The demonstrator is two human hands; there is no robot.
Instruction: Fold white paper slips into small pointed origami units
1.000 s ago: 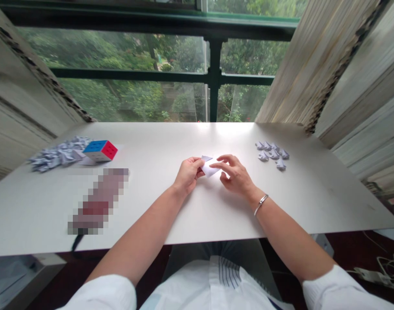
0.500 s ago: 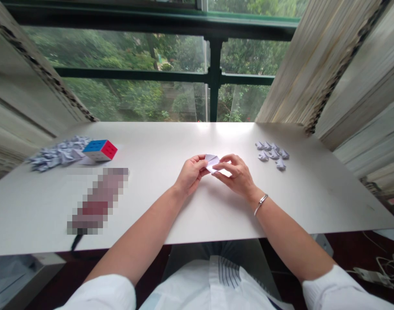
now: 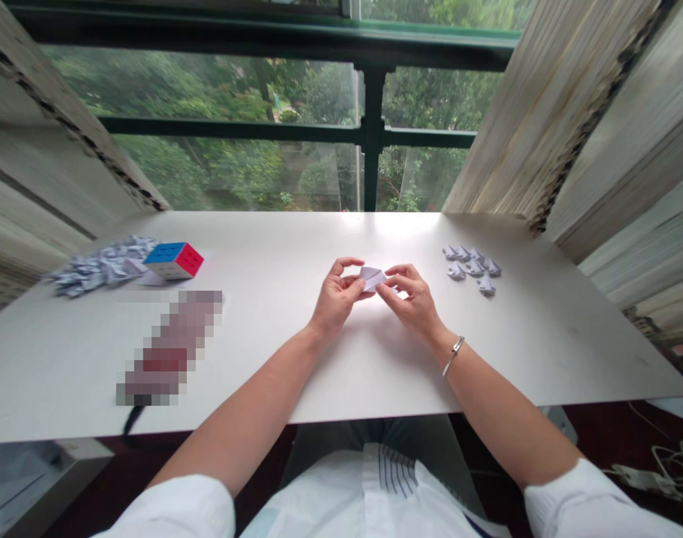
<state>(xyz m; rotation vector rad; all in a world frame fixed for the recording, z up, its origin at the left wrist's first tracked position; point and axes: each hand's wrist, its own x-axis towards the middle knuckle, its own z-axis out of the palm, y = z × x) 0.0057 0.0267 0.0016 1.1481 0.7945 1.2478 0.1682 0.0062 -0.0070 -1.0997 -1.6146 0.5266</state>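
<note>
A small white folded paper piece [image 3: 371,276] is pinched between both my hands just above the white table [image 3: 297,351]. My left hand [image 3: 338,297] grips its left end with thumb and curled fingers. My right hand [image 3: 413,300], with a metal bracelet on the wrist, pinches its right end with thumb and forefinger. Both hands are closed on the paper near the table's middle.
Several small folded paper pieces [image 3: 472,267] lie to the right of my hands. At the far left lie a heap of crumpled papers [image 3: 98,266] and a coloured puzzle cube [image 3: 174,260]. A blurred-out object [image 3: 170,348] lies front left. Stacked boards flank the window on both sides.
The paper has been folded smaller and lifted off the table. My hands drew closer together, and my left forefinger has risen above the piece.
</note>
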